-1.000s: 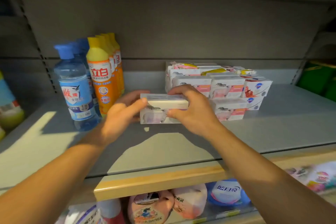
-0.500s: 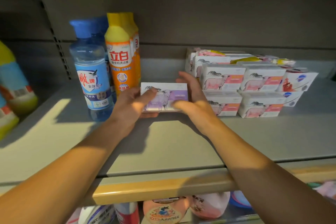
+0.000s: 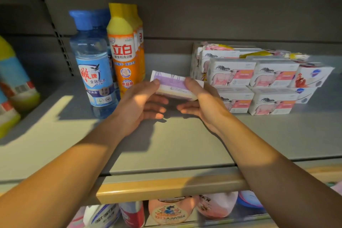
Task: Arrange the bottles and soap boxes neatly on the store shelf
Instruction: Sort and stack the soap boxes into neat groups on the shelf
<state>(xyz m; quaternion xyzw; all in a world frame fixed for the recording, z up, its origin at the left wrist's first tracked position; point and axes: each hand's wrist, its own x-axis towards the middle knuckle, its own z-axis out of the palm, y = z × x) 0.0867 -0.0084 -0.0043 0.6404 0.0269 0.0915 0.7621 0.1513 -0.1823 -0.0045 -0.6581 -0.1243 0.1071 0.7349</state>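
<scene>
Your left hand [image 3: 140,101] and right hand [image 3: 201,102] pinch the ends of one purple soap box [image 3: 173,87], thumbs on top, lifted above the shelf [image 3: 185,146]. Left: blue bottles [image 3: 93,65], orange bottles [image 3: 125,61], perhaps two and three. Right: soap box stack [image 3: 259,77], uncountable.

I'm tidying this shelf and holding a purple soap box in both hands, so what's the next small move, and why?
Probably lower the purple-and-white cardboard soap box onto the grey metal shelf in the gap left of the stacked white sheep-print soap boxes. The left hand and right hand hold it tilted above the shelf, between those stacks and the orange dish-soap bottle.
</scene>
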